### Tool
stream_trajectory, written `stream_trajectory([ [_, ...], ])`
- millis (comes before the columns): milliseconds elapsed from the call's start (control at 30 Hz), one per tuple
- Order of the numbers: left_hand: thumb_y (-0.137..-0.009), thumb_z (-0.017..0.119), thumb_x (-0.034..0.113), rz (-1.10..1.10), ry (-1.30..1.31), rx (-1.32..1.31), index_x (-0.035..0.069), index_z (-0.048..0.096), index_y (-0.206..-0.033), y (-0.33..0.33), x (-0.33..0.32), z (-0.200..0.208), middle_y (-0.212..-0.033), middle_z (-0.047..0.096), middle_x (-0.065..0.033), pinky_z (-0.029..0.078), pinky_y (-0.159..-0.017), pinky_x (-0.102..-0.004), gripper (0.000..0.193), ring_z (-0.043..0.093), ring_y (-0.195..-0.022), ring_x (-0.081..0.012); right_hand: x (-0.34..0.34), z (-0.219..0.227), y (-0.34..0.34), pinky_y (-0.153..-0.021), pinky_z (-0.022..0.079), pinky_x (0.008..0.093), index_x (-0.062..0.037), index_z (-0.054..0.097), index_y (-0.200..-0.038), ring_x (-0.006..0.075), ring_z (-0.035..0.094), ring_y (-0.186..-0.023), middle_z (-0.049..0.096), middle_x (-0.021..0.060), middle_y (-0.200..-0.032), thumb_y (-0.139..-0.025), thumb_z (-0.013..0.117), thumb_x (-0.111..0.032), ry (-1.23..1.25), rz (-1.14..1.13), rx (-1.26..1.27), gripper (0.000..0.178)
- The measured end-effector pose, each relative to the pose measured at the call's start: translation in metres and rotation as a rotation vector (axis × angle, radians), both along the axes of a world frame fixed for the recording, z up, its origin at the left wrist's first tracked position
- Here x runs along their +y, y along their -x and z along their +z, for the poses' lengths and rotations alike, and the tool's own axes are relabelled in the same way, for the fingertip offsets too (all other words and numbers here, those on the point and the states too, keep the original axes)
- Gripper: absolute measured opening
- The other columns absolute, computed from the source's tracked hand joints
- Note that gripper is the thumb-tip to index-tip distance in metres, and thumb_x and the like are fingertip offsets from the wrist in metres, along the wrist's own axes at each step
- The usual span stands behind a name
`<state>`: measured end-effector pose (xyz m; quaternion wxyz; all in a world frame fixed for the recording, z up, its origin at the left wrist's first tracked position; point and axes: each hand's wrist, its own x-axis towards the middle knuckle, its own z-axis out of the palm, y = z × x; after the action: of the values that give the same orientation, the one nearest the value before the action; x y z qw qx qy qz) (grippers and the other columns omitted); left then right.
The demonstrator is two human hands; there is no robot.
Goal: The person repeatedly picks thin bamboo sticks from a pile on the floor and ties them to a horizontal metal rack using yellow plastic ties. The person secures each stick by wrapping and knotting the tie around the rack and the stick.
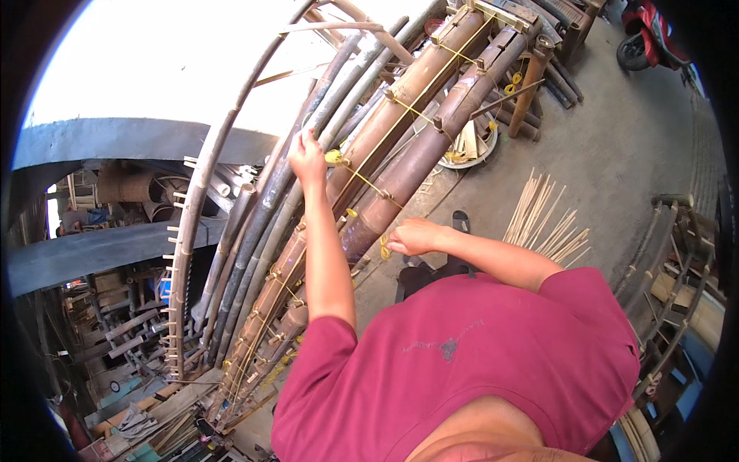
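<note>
Two long brown bamboo poles (443, 142) lie side by side in front of me, tied across at intervals with thin yellow cord (373, 185) looped over small wooden pegs. My left hand (309, 163) is raised at the far left side of the poles, fingers bent together. Beside it hangs a bunched yellow cord end (333, 157); whether the fingers grip any cord is hidden. Next to the near right side, my right hand (416, 236) is closed, with another yellow cord bundle (384, 247) at its fingertips.
Darker poles (265, 204) and a curved pegged bamboo (185, 254) lie left. A basin of bamboo scraps (471, 146) sits beyond the poles, thin sticks (546, 223) lie on the concrete floor at right. A red motorbike (654, 35) stands at the far right.
</note>
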<state>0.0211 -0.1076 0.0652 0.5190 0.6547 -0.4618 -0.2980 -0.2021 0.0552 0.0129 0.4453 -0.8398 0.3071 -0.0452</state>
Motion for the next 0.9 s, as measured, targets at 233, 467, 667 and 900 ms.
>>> stream_trajectory([
  [233,-0.097,0.049,0.030,-0.169,-0.109,-0.541,0.000,0.068,-0.100,-0.063,0.026,-0.041,-0.095,0.068,-0.0242,0.048,-0.083,-0.0470,0.036,0.066,-0.094,-0.0392,0.060,0.032,-0.065,-0.090,0.046,0.0442,-0.0076,0.068,-0.106,0.0251,0.061,-0.108,0.066,0.0148,-0.112,-0.089,0.061,-0.043,0.289,0.176,0.145,0.039],
  [467,-0.095,0.055,0.025,-0.413,-0.473,-0.596,-0.004,0.064,-0.112,-0.123,0.208,0.001,-0.106,0.068,-0.0262,0.049,-0.090,-0.0427,0.034,0.065,-0.104,-0.0366,0.101,-0.010,-0.124,-0.088,0.049,0.0316,-0.0074,0.061,-0.109,0.0182,0.063,-0.094,0.066,0.0067,-0.104,-0.097,0.052,-0.036,-1.596,-0.889,-1.180,0.031],
  [667,-0.093,0.053,0.019,-0.179,-0.127,-0.636,0.002,0.059,-0.110,-0.110,0.224,-0.063,-0.102,0.068,-0.0212,0.046,-0.085,-0.0449,0.025,0.064,-0.099,-0.0380,0.050,0.118,-0.259,-0.057,0.041,0.0268,-0.0072,0.047,-0.074,0.0090,0.042,-0.062,0.044,-0.0019,-0.066,-0.098,0.044,-0.019,-0.462,-0.717,-1.010,0.028],
  [900,-0.099,0.050,0.023,-0.134,-0.144,-0.324,-0.003,0.065,-0.108,-0.092,0.222,-0.024,-0.095,0.068,-0.0238,0.047,-0.085,-0.0402,0.031,0.066,-0.090,-0.0341,-0.064,0.089,-0.235,-0.092,0.045,0.0430,-0.0049,0.071,-0.111,0.0283,0.063,-0.106,0.068,0.0197,-0.110,-0.096,0.034,-0.066,0.210,-0.149,0.352,0.073],
])
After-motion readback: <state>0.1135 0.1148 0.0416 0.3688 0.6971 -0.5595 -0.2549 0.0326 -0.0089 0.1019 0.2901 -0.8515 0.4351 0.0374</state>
